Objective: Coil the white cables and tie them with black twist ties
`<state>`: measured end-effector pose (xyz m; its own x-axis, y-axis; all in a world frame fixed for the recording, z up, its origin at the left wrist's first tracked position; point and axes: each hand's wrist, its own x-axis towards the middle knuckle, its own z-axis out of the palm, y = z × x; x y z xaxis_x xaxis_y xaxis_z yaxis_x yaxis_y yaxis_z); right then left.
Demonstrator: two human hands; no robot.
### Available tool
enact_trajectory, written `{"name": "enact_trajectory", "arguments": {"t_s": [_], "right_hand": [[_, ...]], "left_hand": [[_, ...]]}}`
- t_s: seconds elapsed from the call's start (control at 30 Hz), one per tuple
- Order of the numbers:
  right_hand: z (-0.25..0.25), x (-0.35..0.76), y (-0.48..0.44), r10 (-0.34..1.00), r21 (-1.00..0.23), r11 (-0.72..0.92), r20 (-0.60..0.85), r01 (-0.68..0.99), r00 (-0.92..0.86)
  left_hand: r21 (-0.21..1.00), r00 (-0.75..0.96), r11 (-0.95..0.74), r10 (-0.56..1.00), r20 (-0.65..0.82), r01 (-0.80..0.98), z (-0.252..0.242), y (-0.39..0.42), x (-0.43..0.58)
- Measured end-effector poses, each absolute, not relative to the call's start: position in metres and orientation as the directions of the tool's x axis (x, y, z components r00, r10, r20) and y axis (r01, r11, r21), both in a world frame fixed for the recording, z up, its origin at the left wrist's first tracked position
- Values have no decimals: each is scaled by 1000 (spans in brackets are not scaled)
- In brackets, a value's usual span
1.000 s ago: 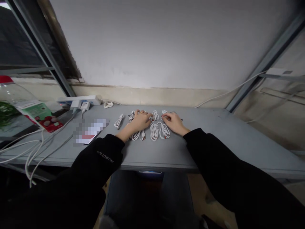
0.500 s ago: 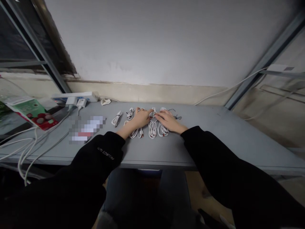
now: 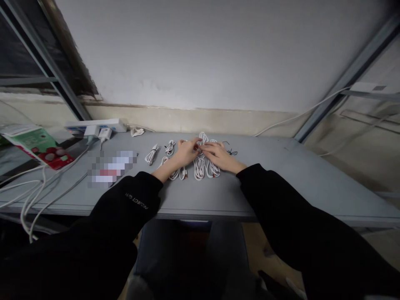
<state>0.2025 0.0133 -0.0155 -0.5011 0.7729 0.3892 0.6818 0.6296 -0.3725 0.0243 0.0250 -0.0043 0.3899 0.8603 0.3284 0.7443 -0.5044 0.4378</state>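
Observation:
My left hand (image 3: 188,151) and my right hand (image 3: 218,155) meet over the middle of the desk, fingers pinched together. Between them is a coiled white cable (image 3: 203,136), its loop showing beyond the fingertips; the gripped part is mostly hidden. More white cable coils lie close by: one (image 3: 199,168) just in front of the hands, another (image 3: 213,170) under my right wrist, and one (image 3: 183,173) beside my left wrist. To the left are two bundles bound with black ties, a slim one (image 3: 151,154) and a rounder one (image 3: 169,148). Loose black ties (image 3: 231,152) lie right of my right hand.
A blurred-out flat object (image 3: 114,167) lies on the grey desk (image 3: 281,179) to the left. Behind it are a power strip (image 3: 115,124) with plugged-in chargers, a green and red packet (image 3: 39,146) and trailing white cables (image 3: 26,208). Metal posts flank the desk; a wall stands behind.
Both hands have drawn together and closed on the white cable coil, whose loop now stands out farther past the fingertips. The view has shifted slightly; the other coils stay put.

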Motion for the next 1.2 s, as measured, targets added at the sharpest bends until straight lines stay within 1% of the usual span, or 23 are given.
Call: {"name": "enact_trajectory", "arguments": {"t_s": [0.13, 0.23, 0.3, 0.43, 0.5, 0.57, 0.63, 0.73, 0.83, 0.9, 0.97, 1.03, 1.2], "right_hand": [[-15, 203, 15, 699, -348, 706, 482, 616, -529], [-15, 202, 14, 642, -339, 756, 549, 560, -534], [-14, 201, 12, 610, -325, 780, 585, 535, -534], [-10, 202, 6, 537, -268, 823, 653, 501, -534], [-9, 202, 4, 487, -231, 849, 691, 475, -535], [-8, 202, 3, 451, -204, 866, 714, 457, -536], [-8, 201, 3, 419, -180, 879, 733, 442, -536], [-8, 199, 2, 329, -119, 911, 785, 394, -525], [-9, 199, 2, 261, -64, 928, 817, 367, -515], [-10, 199, 3, 236, -37, 936, 804, 351, -545], [-11, 200, 3, 206, -4, 946, 778, 324, -593], [-13, 199, 3, 184, 27, 952, 750, 306, -636], [-14, 198, 0, 137, 113, 946, 710, 303, -691]], "left_hand": [[615, 334, -535, 844, 420, 580, -3, 25, 24], [700, 245, -544, 837, 489, 462, -4, 26, 27], [751, 202, -535, 844, 497, 388, -4, 27, 31], [865, 144, -450, 893, 427, 224, -2, 29, 35], [915, 188, -391, 910, 369, 101, 0, 29, 35], [945, 267, -324, 908, 322, -36, 1, 27, 33], [956, 323, -248, 902, 288, -158, 2, 24, 32], [944, 379, -126, 893, 242, -306, 4, 19, 33], [906, 450, 29, 874, 182, -423, 8, 15, 33], [869, 474, 130, 871, 131, -478, 13, 12, 32], [841, 465, 195, 882, 75, -505, 17, 9, 31], [828, 434, 213, 900, 40, -519, 20, 6, 31], [858, 457, 205, 888, 39, -472, 15, 4, 34]]}}
